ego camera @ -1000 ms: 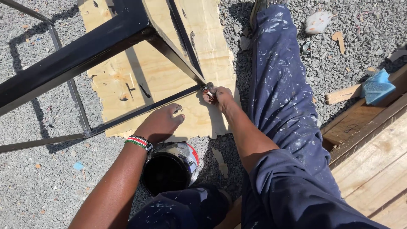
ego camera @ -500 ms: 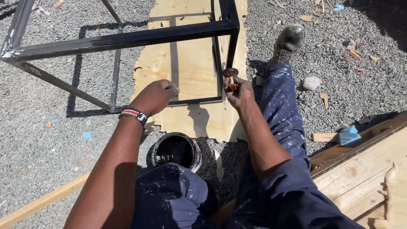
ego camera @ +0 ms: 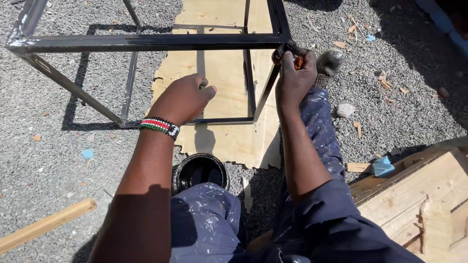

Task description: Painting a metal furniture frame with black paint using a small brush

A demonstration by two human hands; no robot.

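A black metal frame (ego camera: 146, 42) stands on a plywood sheet (ego camera: 229, 141) over gravel. My right hand (ego camera: 295, 78) is shut on a small paintbrush (ego camera: 297, 61) with an orange handle, and the brush's dark tip is pressed to the frame's near top corner. My left hand (ego camera: 183, 97), with a striped bead wristband, hovers over the plywood beside the frame's upright bar, fingers loosely curled and holding nothing. A round can of black paint (ego camera: 200, 170) sits on the gravel between my knees and the plywood.
My paint-spattered blue trousers and a shoe (ego camera: 330, 61) stretch along the right of the frame. Wooden planks (ego camera: 414, 195) lie at the lower right, with a blue scrap (ego camera: 382, 166) next to them. A stone (ego camera: 345, 110) and a wooden stick (ego camera: 44, 224) lie on the gravel.
My right hand has carried the brush from the frame's low bar up to its top corner. My left hand has lifted off the plywood and now hangs in the air.
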